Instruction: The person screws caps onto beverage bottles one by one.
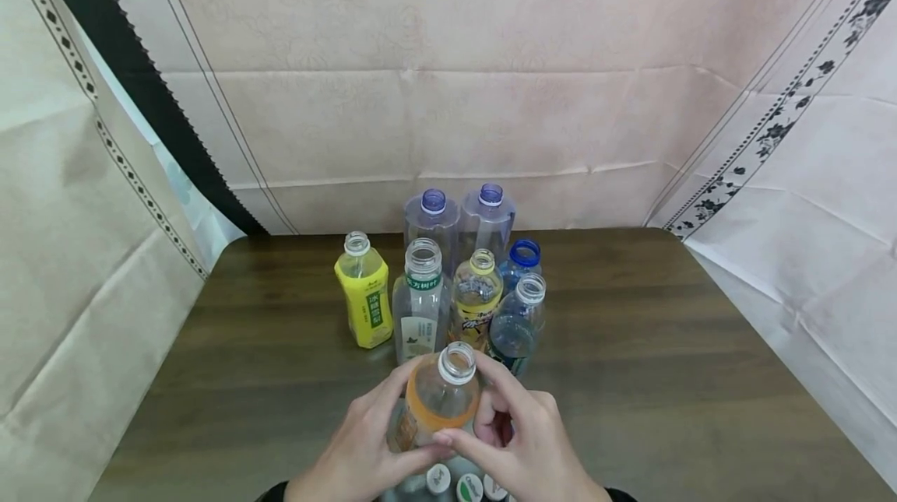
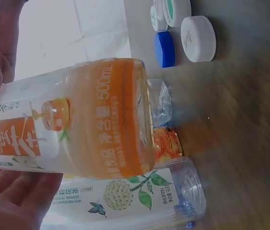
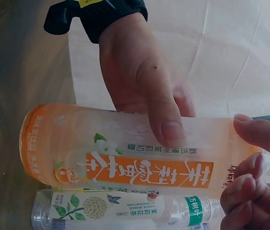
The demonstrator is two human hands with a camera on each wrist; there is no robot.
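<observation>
In the head view both hands hold a clear, uncapped plastic drink bottle [image 1: 443, 397] with an orange-banded label, neck upward. My left hand [image 1: 374, 436] grips its left side, thumb across the front. From the right, my right hand [image 1: 522, 436] holds it with thumb and index finger, the other fingers curled in. The right wrist view shows the left hand's thumb [image 3: 166, 127] on the label and the right hand [image 3: 257, 182] near the neck. Just behind stands a bottle with a green neck band and white label [image 1: 420, 307].
A yellow-labelled bottle [image 1: 366, 296] stands left. Behind are two purple-necked bottles [image 1: 430, 226], a yellow-banded bottle [image 1: 478, 296], a blue-necked bottle [image 1: 522, 257] and a clear bottle [image 1: 517, 323]. Several white caps [image 1: 469, 488] and a blue cap [image 2: 164, 49] lie at the near edge.
</observation>
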